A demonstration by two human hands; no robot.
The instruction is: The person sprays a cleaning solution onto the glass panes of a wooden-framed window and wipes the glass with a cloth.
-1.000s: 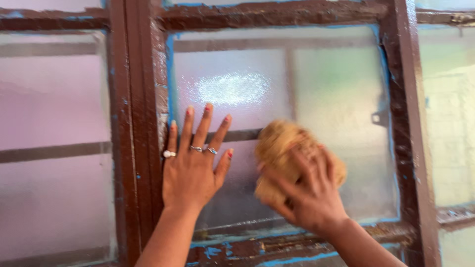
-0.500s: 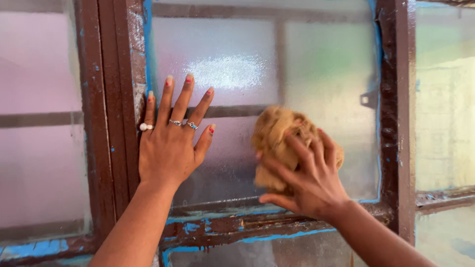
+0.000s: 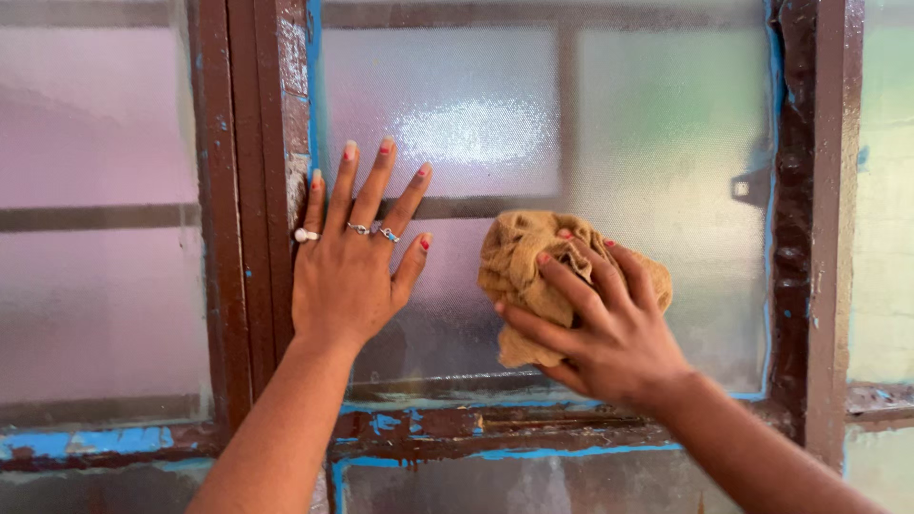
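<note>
A frosted glass pane (image 3: 647, 143) sits in a brown window frame (image 3: 257, 190) with chipped blue paint. My left hand (image 3: 352, 266) lies flat against the pane's left side, fingers spread, with rings on three fingers. My right hand (image 3: 600, 328) presses a crumpled tan cloth (image 3: 519, 257) against the lower middle of the same pane, fingers over the cloth.
A horizontal bar shows behind the glass at mid-height. A small metal latch (image 3: 743, 187) sits at the pane's right edge. The lower frame rail (image 3: 476, 424) is rough with peeling paint. More frosted panes (image 3: 95, 190) lie to the left, right and below.
The cloth under my right hand has shifted slightly left and down on the glass. My left hand stays flat on the pane. The view has shifted a little.
</note>
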